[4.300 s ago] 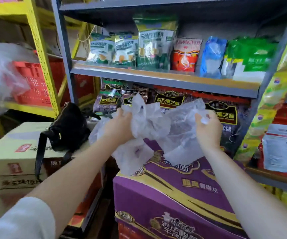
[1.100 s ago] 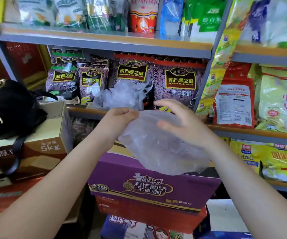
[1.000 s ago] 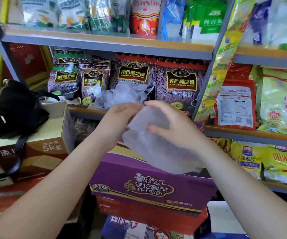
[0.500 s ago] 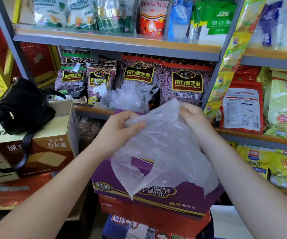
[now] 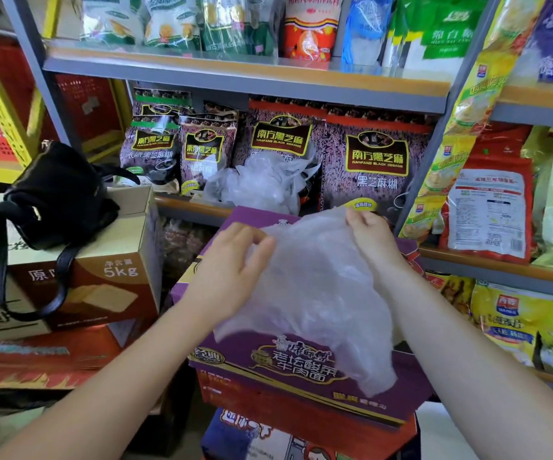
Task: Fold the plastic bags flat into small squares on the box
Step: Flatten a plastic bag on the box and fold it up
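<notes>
Spreading over the purple cardboard noodle box (image 5: 235,363), the thin translucent plastic bag (image 5: 318,293) now lies lower and flatter than half a second ago, when it hung raised between the hands. The left hand (image 5: 232,277) pinches the bag's near-left edge with curled fingertips; the right hand (image 5: 369,232) grips its far corner. Beyond both hands, a crumpled heap of clear plastic bags (image 5: 262,182) sits on the shelf (image 5: 195,207). Left of the left hand, a black handbag (image 5: 59,190) rests on a brown carton (image 5: 102,277).
</notes>
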Demonstrator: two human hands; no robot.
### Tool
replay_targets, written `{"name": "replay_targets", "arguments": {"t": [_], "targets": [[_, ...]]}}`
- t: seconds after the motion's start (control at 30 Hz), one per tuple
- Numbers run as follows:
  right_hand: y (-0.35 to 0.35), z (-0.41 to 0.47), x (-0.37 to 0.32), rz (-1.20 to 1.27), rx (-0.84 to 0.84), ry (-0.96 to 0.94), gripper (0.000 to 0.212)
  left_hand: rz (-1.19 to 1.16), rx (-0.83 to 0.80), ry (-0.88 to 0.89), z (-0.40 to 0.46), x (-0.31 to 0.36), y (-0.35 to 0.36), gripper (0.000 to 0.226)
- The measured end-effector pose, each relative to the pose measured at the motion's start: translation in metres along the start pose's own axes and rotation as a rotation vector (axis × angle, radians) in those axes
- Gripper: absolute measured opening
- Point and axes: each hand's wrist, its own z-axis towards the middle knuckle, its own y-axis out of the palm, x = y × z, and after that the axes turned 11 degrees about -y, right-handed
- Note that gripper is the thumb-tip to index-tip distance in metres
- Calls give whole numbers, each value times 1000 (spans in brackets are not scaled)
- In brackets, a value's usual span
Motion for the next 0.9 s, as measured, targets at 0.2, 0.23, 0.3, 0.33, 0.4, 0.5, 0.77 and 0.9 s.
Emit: {"name": "replay_targets", "arguments": {"t": [0.2, 0.23, 0.3, 0.33, 0.4, 0.5, 0.77, 0.9], "targets": [[2, 5, 9, 515, 113, 282, 17, 243, -4, 4, -25, -17, 43, 44], [0, 6, 12, 539, 113, 298, 16, 268, -19, -5, -22, -25, 45, 38], [-4, 7, 16, 577, 93, 305, 19, 245, -91, -62, -13, -37, 45, 32], [-7, 8, 18, 589, 87, 302, 19, 214, -130, -76, -9, -41, 42, 29], [-14, 12, 25, 608, 113, 284, 19, 172, -160, -48, -6, -45, 35, 38], [-25, 25, 42, 506, 288, 280, 22, 119, -72, -35, -4, -60, 18, 43], [-16, 24, 28, 66, 187, -23, 16, 398, -40, -196, 24, -55, 7, 35], [-1, 16, -8, 31, 64, -141, 10, 44, -126, -11, 40, 7, 21, 66]]}}
